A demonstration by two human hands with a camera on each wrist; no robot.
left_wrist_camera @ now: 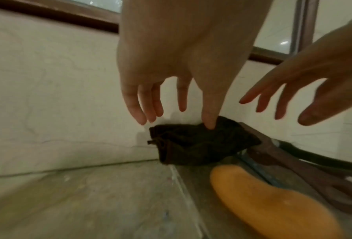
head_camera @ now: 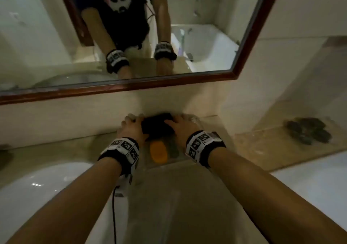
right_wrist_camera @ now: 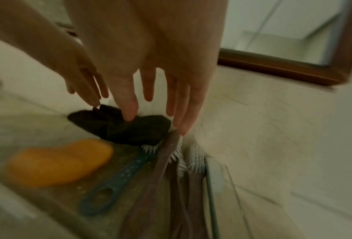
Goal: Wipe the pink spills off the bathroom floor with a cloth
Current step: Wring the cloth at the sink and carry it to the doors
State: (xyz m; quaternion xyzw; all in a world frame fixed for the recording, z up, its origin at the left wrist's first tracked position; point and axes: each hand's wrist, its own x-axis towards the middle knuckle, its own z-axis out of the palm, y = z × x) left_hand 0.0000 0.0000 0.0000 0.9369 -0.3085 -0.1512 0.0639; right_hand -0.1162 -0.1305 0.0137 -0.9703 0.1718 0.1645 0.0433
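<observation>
A dark crumpled cloth (head_camera: 156, 127) lies at the back of a clear tray (head_camera: 189, 160) on the counter, against the wall under the mirror. My left hand (head_camera: 131, 127) reaches it from the left and my right hand (head_camera: 180, 129) from the right. In the left wrist view the left hand (left_wrist_camera: 181, 106) has straight, spread fingers, and only its thumb tip (left_wrist_camera: 209, 124) touches the cloth (left_wrist_camera: 197, 145). In the right wrist view the right hand (right_wrist_camera: 150, 97) is also spread, its thumb tip (right_wrist_camera: 130, 116) resting on the cloth (right_wrist_camera: 130, 131). Neither hand grips it. No floor or pink spill is in view.
An orange sponge (head_camera: 158, 153), a blue brush (right_wrist_camera: 117, 174) and brown brushes (right_wrist_camera: 164, 161) lie in the tray in front of the cloth. A white basin (head_camera: 47, 187) sits at the left. A wood-framed mirror (head_camera: 244, 27) hangs above. A dark clump (head_camera: 308, 131) lies on the ledge at right.
</observation>
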